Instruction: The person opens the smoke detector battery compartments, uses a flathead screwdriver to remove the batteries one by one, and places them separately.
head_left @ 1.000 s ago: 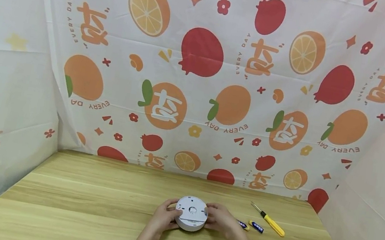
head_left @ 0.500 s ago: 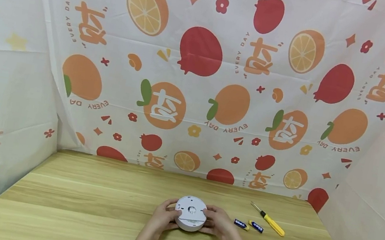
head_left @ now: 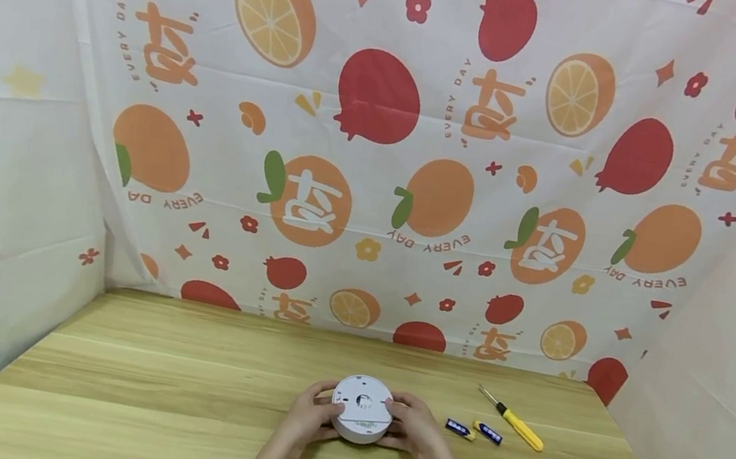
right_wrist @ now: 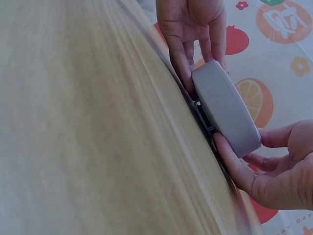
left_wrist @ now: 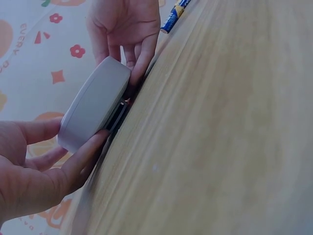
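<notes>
Both hands hold a round white smoke alarm (head_left: 362, 412) low over the front middle of the table. Its flat face is up, showing a plate with small slots, a round centre hole and a printed label. The left hand (head_left: 311, 416) grips the left rim, thumb on the upper face and fingers round the side. On the opposite rim the right hand (head_left: 414, 427) does likewise, its thumb on the plate's edge. In the left wrist view the alarm's side wall (left_wrist: 95, 105) shows, with fingers on both faces. A dark slotted part (right_wrist: 204, 116) lies along one face in the right wrist view.
Two blue-and-yellow batteries (head_left: 488, 432) lie on the wooden table (head_left: 166, 406) right of the right hand. Beyond them is a screwdriver (head_left: 517, 426) with a yellow handle. Fruit-print cloth (head_left: 375, 182) hangs behind the table, with pale cloth at both sides.
The right hand has shifted slightly on the rim, its thumb now settled on the plate, and both batteries are uncovered. The head view has shifted slightly; the left hand keeps its grip.
</notes>
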The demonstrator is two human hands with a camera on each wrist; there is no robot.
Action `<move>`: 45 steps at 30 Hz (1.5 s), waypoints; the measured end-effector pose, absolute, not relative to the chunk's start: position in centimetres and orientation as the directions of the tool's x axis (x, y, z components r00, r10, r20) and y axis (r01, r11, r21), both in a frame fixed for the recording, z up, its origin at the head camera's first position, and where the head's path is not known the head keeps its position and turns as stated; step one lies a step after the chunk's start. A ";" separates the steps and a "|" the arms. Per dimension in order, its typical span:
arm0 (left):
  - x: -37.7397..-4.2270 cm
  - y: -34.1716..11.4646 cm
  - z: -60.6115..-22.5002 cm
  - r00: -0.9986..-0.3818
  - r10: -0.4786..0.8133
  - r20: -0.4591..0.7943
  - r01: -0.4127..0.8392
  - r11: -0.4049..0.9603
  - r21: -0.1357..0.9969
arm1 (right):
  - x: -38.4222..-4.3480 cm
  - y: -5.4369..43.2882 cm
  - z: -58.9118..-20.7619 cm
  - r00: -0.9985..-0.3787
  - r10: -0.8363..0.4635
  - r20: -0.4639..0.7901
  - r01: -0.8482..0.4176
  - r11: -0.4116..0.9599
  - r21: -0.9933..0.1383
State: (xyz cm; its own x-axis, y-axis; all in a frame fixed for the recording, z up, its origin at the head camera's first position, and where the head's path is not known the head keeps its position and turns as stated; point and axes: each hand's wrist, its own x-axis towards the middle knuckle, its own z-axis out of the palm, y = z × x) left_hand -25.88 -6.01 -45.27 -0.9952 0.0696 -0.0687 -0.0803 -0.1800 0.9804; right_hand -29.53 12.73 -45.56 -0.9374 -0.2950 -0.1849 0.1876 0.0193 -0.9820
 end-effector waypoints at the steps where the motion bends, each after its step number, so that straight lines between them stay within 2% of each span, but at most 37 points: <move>1: -25.9 -6.0 -45.3 -0.995 0.067 -0.068 -0.079 -0.179 0.981 | -29.5 12.7 -45.6 -0.938 -0.296 -0.180 0.183 0.019 -0.983; 12: -25.9 -5.7 -45.4 -0.996 0.015 -0.085 -0.086 -0.158 0.984 | -29.3 12.5 -45.6 -0.949 -0.290 -0.124 0.125 0.017 -0.992; 26: -25.8 -5.5 -45.3 -0.996 -0.015 -0.091 -0.089 -0.123 0.988 | -29.3 12.5 -45.4 -0.948 -0.285 -0.140 0.141 0.019 -0.990; 40: -26.1 -5.7 -45.9 -0.999 -0.030 -0.017 -0.012 -0.159 0.987 | -29.4 12.4 -45.1 -0.944 -0.304 -0.128 0.125 0.028 -0.992; 45: -25.9 -5.4 -45.4 -0.997 -0.048 -0.053 -0.046 -0.139 0.989 | -29.4 12.5 -45.1 -0.940 -0.317 -0.130 0.129 0.026 -0.991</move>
State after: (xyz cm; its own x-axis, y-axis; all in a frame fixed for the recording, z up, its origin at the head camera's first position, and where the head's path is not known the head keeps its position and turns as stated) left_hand -25.91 -5.38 -45.36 -0.9975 -0.0479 -0.0527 -0.0456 -0.1393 0.9892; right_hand -29.41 12.48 -45.08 -0.9396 -0.3166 -0.1305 0.1288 0.0264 -0.9913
